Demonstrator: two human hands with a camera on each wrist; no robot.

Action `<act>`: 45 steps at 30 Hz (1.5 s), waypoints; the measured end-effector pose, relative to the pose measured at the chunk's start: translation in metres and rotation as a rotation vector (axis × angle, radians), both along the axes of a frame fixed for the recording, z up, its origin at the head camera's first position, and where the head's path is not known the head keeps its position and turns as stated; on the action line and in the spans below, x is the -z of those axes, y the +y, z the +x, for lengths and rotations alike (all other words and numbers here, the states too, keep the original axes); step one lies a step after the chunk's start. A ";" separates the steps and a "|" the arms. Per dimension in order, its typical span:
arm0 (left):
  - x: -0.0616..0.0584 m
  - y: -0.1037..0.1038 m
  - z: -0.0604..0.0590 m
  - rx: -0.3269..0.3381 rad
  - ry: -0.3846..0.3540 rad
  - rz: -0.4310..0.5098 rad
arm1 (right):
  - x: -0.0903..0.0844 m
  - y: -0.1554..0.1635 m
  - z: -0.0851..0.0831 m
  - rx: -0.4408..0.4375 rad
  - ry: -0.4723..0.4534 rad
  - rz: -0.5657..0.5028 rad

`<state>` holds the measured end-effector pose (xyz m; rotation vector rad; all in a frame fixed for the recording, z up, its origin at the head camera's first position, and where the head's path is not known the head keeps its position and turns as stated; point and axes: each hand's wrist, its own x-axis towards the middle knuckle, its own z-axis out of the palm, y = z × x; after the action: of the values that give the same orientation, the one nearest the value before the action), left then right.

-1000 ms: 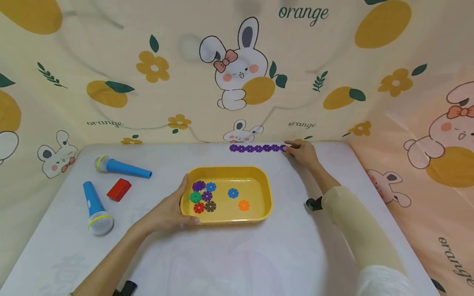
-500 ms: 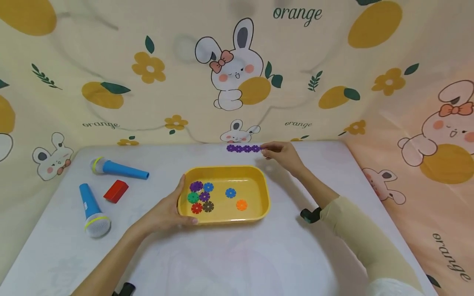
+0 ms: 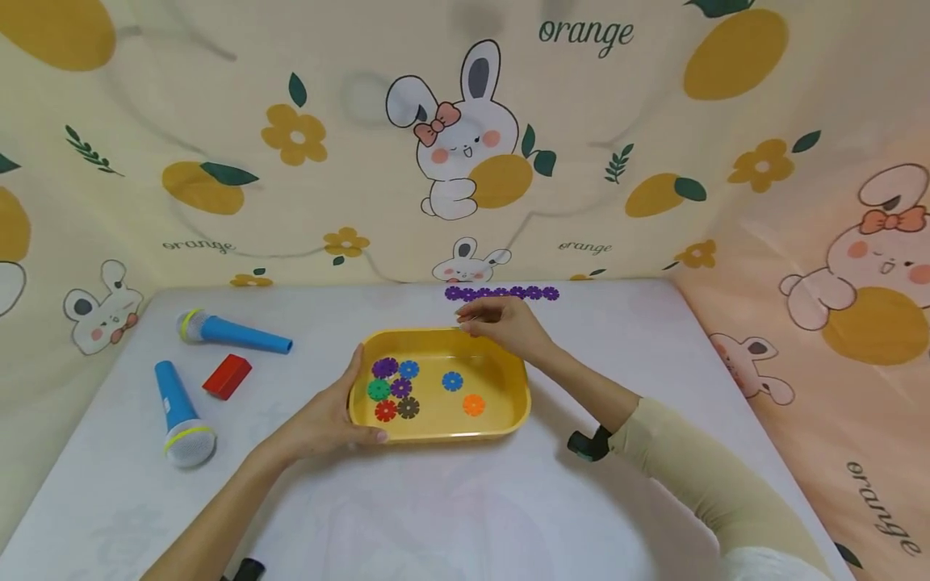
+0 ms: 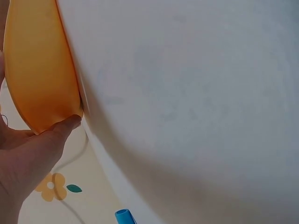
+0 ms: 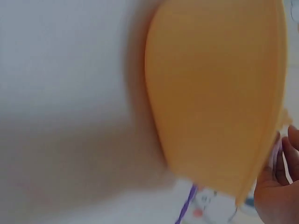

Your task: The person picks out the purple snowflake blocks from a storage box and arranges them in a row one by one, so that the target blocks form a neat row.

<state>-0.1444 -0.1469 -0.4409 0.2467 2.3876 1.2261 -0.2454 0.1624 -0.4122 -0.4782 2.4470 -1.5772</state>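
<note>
A yellow tray (image 3: 436, 421) stands in the middle of the table in the head view. My left hand (image 3: 323, 415) grips its left end, thumb along the near side. In the left wrist view the thumb (image 4: 51, 137) presses the tray's outer wall (image 4: 44, 70). Over the far rim is my right hand (image 3: 508, 325), fingers loosely bent, with nothing seen between them. Behind it a row of purple snowflake discs (image 3: 535, 293) lies along the table's back edge, partly covered by the fingers. Inside the tray are several coloured discs, among them a green one (image 3: 379, 390) and an orange one (image 3: 474, 404).
Left of the tray lie two blue toy microphones, one (image 3: 247, 333) pointing sideways and one (image 3: 174, 399) nearer me. Between them is a red block (image 3: 228, 377). A printed cloth wall (image 3: 327, 194) rises behind the white table (image 3: 436, 508).
My right hand has come from the right end of the purple row leftward and nearer, to over the tray's far rim. The left hand stays on the tray.
</note>
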 end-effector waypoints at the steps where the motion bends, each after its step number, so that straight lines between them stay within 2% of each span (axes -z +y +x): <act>1: 0.000 0.000 0.000 0.002 -0.001 0.004 | 0.001 -0.004 0.002 -0.012 0.003 0.003; 8: 0.000 0.001 0.000 0.006 -0.016 0.020 | 0.008 -0.034 0.014 -0.080 -0.001 0.021; 11: 0.000 0.000 0.000 0.011 -0.009 0.015 | 0.017 -0.043 0.015 -0.113 -0.012 0.054; 20: -0.001 -0.002 0.000 0.018 -0.008 0.018 | 0.027 -0.068 0.023 -0.179 -0.059 0.162; 31: -0.002 -0.002 0.002 0.013 -0.008 0.021 | 0.049 -0.089 0.027 -0.312 0.034 0.256; 39: -0.003 -0.003 0.002 0.016 0.017 0.021 | 0.049 -0.094 0.027 -0.347 0.134 0.369; 45: -0.002 -0.003 0.002 0.028 0.003 0.047 | 0.051 -0.095 0.031 -0.362 0.186 0.444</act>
<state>-0.1422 -0.1497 -0.4391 0.2950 2.3519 1.2711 -0.2142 0.0674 -0.4629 -0.9483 2.5479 -0.8515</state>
